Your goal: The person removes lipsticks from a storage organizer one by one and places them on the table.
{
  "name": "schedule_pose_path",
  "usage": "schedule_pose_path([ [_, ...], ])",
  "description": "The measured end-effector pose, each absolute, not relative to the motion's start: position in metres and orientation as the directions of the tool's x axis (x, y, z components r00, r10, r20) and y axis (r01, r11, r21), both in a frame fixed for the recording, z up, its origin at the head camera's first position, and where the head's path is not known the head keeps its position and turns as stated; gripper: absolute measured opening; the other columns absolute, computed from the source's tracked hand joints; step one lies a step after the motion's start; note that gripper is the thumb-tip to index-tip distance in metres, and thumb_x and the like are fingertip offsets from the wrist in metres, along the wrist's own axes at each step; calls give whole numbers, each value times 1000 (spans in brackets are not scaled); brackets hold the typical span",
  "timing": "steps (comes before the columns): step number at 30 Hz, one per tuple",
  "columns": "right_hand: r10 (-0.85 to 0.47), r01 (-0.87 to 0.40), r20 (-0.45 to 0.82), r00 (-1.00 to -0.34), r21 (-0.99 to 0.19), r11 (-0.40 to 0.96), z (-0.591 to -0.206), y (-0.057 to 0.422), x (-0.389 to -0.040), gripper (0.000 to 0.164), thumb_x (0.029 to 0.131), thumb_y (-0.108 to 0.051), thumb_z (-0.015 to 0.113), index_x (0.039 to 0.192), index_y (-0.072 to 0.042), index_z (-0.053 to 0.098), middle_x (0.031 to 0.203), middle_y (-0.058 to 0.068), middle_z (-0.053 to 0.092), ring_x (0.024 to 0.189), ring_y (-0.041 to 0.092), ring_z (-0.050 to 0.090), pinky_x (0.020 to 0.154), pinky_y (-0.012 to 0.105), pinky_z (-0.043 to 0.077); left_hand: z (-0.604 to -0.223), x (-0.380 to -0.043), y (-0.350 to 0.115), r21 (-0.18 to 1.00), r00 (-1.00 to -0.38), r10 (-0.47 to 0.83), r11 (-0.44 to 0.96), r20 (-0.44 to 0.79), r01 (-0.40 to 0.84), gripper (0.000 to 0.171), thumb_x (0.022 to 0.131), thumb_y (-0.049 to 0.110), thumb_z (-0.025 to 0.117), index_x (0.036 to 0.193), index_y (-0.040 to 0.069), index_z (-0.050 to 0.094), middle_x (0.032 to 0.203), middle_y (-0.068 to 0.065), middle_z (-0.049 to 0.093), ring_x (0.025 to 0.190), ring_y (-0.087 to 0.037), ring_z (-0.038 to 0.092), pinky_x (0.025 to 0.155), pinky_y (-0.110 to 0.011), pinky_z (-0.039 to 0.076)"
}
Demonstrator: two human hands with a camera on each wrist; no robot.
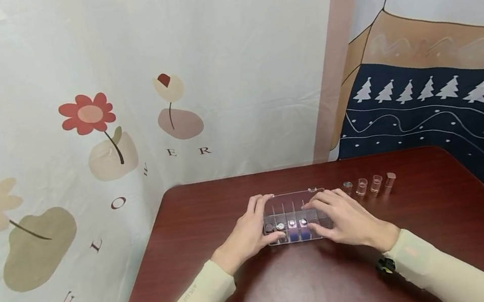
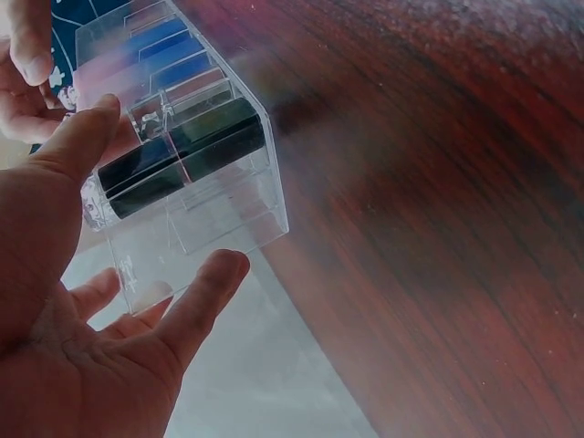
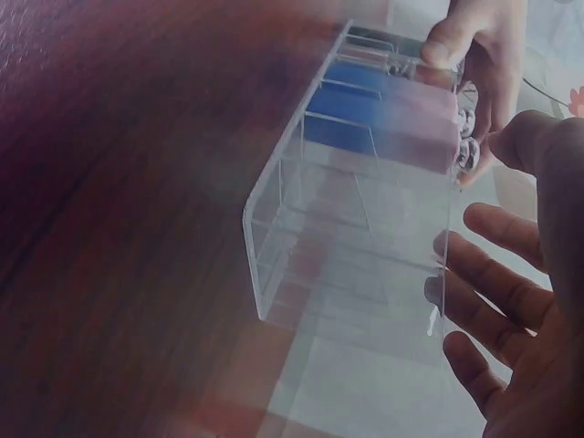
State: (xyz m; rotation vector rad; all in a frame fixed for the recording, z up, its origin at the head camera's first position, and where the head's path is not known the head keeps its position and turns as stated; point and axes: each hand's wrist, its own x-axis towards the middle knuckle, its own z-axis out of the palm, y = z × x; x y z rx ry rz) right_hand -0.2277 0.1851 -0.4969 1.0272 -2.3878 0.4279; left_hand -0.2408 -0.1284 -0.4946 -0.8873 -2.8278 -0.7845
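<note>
A clear divided organizer box stands on the table between both hands. My left hand grips its left end, thumb at the front and fingers spread along the side and back. In the left wrist view, two dark tubes stand in compartments near that end. Two pink-and-blue tubes with round shiny tops fill middle compartments. Over the right end is my right hand, fingers loosely spread. Its thumb is close to the nearest pink-and-blue tube, its other fingertips by the box wall. The compartments at the right end hold no tubes.
Behind the right hand stand several small items in a row: a dark one with a greenish top, two clear-topped tubes and a pinkish tube. The reddish-brown table meets a printed curtain.
</note>
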Motion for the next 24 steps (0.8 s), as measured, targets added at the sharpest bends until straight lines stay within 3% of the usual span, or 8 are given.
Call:
schedule_pose_path([
  [15, -614, -750, 540, -576, -49, 660, -506, 174, -227, 37, 92, -41, 97, 118, -17, 85, 107, -3, 82, 105, 17, 75, 98, 44, 57, -494, -241, -128, 430, -817, 521, 697, 247, 574, 101, 97, 37, 99, 174, 9, 39, 165, -17, 49, 88, -31, 77, 96, -49, 71],
  [24, -591, -740, 561, -580, -57, 671, -508, 170, -228, 27, 95, -36, 96, 112, -19, 85, 104, -6, 83, 101, 15, 76, 93, 42, 57, -493, -241, -128, 430, -810, 527, 689, 256, 584, 101, 97, 37, 99, 174, 9, 40, 164, -18, 49, 86, -26, 74, 94, -47, 71],
])
